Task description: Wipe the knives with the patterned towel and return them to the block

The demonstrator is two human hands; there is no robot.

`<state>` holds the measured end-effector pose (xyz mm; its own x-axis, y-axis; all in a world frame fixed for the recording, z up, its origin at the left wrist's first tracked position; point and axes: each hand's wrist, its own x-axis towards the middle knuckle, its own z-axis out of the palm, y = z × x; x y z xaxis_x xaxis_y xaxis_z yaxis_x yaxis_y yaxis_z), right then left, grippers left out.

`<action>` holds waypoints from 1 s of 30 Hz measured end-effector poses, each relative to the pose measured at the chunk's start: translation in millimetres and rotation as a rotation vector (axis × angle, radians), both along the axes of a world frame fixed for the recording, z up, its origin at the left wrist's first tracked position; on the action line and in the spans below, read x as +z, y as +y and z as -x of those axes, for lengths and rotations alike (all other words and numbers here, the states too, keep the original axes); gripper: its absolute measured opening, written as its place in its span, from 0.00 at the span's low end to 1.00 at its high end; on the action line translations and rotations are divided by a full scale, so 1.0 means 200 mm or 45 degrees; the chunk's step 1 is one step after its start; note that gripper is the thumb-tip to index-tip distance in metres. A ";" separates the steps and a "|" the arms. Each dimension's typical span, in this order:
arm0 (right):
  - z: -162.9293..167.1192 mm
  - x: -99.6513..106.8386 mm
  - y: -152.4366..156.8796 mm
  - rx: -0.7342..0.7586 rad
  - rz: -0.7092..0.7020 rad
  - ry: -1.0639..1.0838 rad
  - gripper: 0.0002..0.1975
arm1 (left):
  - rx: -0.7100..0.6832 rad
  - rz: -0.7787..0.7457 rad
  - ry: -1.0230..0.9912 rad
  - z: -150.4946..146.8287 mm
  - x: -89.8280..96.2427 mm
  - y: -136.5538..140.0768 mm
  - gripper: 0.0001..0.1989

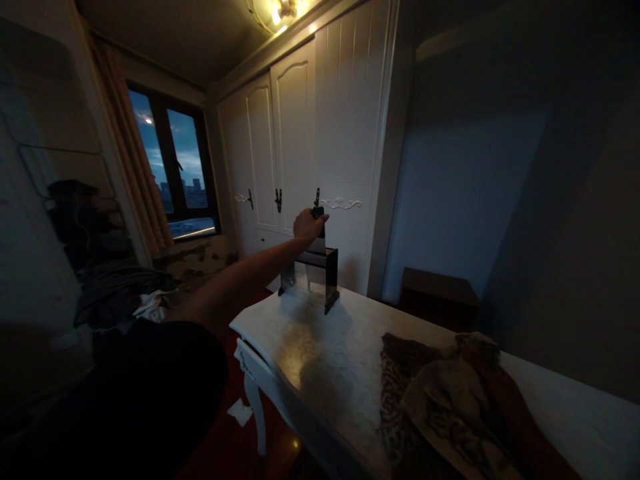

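Stretched out over the far end of the white table, my left hand is closed around the black handle of a knife. Part of its broad blade shows below the fist, upright, with its lower part down in a knife holder. That knife holder has dark ends and a see-through front, and it stands on the tabletop. At the lower right, my right hand is in shadow, closed on a bunched brown and beige patterned cloth. Its fingers are partly hidden by the folds.
Behind the table stands a white wardrobe with dark handles. A dark low cabinet is by the wall at right. Left are a window, a curtain and piled clothes. White paper lies on the red floor.
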<state>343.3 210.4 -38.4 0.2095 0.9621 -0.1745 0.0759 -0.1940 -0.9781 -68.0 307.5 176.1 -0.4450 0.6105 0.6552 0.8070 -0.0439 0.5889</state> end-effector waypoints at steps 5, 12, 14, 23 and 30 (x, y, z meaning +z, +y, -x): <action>-0.01 -0.01 0.03 -0.018 0.123 -0.050 0.28 | 0.001 0.045 -0.003 0.00 -0.08 0.00 0.19; 0.01 0.01 0.00 -0.040 0.138 0.062 0.27 | -0.001 0.103 -0.009 0.00 -0.18 0.00 0.20; 0.01 0.01 0.00 -0.067 0.149 0.063 0.26 | 0.001 0.107 -0.015 0.00 -0.19 0.00 0.19; 0.01 0.00 0.00 -0.044 0.073 0.059 0.30 | -0.015 0.117 -0.053 0.01 -0.22 0.01 0.21; -0.01 -0.03 0.03 -0.068 -0.007 -0.043 0.27 | -0.072 0.140 -0.047 0.02 -0.22 0.02 0.22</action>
